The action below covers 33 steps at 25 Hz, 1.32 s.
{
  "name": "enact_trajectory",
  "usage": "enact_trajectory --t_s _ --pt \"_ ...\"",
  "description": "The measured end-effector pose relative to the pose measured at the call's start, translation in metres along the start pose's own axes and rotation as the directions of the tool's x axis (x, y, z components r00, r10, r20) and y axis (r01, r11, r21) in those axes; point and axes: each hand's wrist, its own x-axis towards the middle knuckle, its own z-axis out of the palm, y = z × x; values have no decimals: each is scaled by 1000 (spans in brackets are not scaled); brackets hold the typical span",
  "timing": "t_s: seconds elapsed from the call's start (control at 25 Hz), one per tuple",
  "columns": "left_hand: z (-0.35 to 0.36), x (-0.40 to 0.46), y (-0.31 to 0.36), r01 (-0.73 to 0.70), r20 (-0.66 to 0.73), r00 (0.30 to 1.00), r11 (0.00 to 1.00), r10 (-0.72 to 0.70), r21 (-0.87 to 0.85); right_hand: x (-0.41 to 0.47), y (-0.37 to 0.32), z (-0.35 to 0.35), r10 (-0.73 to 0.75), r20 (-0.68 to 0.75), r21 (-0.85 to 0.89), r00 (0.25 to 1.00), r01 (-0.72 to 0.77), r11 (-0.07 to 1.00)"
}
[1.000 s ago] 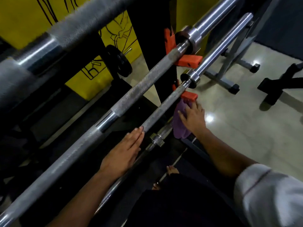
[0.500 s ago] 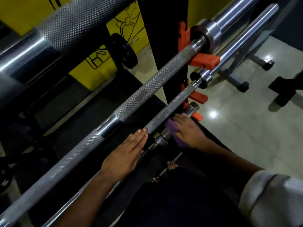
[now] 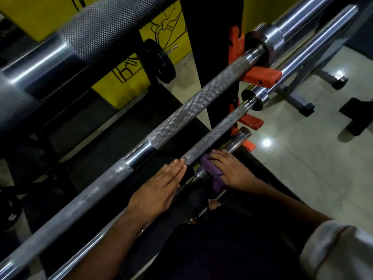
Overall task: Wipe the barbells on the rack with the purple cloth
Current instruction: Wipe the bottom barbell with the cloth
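Pale tiled floor (image 3: 292,178) and a yellow wall (image 3: 161,23) frame a black rack (image 3: 214,63) stacked with steel barbells (image 3: 181,116). Left hand (image 3: 159,188) lies flat, fingers straight, on the second-lowest bar (image 3: 212,142). Right hand (image 3: 232,170) presses the purple cloth (image 3: 212,170) around the lowest barbell's sleeve (image 3: 238,138), fingers curled over it.

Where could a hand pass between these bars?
Open gaps: between the top bar and middle bar; narrower between middle and lower bar. Crowded: the lowest bar, with left hand, right hand and cloth.
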Motion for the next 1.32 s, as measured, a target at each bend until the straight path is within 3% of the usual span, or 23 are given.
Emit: enact_trajectory --t_s 0.16,0.28,0.32,0.48,0.64,0.68,0.76,0.84,0.92,1.04,1.12,1.24,1.32 --pt "-1 0 1 5 -7 1000 1000 -5 3 -15 63 -36 206 -160 -28 965 -213 977" --pt "-1 1 1 4 -17 1000 1000 -4 6 -10 27 -21 401 -245 170 883 -368 914" --pt "0 1 2 8 -18 1000 1000 -8 2 -7 8 -12 423 -215 220 880 -378 899" --pt "1 1 1 -3 -12 1000 1000 2 -18 -11 -32 -4 157 -42 263 987 -141 954" --pt "1 0 -1 7 6 1000 1000 -7 -19 -27 -32 -20 282 27 500 959 -257 827" --pt "1 -1 0 10 6 1000 1000 -10 -22 -40 -31 -20 370 49 560 928 -332 759" --pt "1 0 2 7 9 1000 1000 -7 -14 -59 -27 -12 585 70 750 808 -429 503" --pt "-1 3 3 17 21 1000 1000 -17 24 -75 -21 -5 777 99 929 621 -337 151" --pt "-5 1 5 27 25 999 996 -30 85 -85 -19 -9 860 221 972 460 -175 -156" --pt "1 -7 23 -157 76 986 982 149 109 -93 -24 -22 835 430 887 344 13 -462" --pt "27 -6 35 -184 163 971 983 177 24 -85 -27 -19 820 460 831 342 159 -533" --pt "78 16 22 63 257 966 996 -43 -70 -48 -26 -3 857 408 765 314 394 -509" --pt "108 21 6 113 314 946 990 -82 -83 -15 -20 10 850 388 730 356 444 -519"
